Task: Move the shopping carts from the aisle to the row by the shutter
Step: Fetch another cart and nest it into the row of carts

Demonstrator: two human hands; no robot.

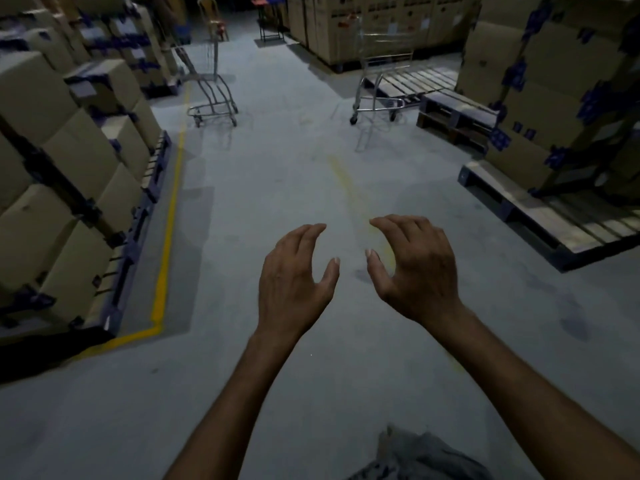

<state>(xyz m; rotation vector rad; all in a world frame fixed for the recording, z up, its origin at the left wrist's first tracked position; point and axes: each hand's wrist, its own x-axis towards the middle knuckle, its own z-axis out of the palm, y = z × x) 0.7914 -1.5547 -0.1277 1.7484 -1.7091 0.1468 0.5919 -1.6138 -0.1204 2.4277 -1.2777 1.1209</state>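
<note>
Two wire shopping carts stand far ahead in a dim warehouse aisle. One cart [209,83] is at the left beside stacked boxes; the other cart [382,69] is at the right in front of a low pallet. My left hand [294,278] and my right hand [414,268] are held out over the bare floor, palms down, fingers curled and apart, holding nothing. Both hands are well short of either cart. No shutter is in view.
Stacked cardboard boxes on pallets [69,161] line the left side behind a yellow floor line [169,230]. More boxes on a wooden pallet [561,223] stand at the right, with low pallets [446,109] beyond. A chair [213,15] and stool stand at the far end.
</note>
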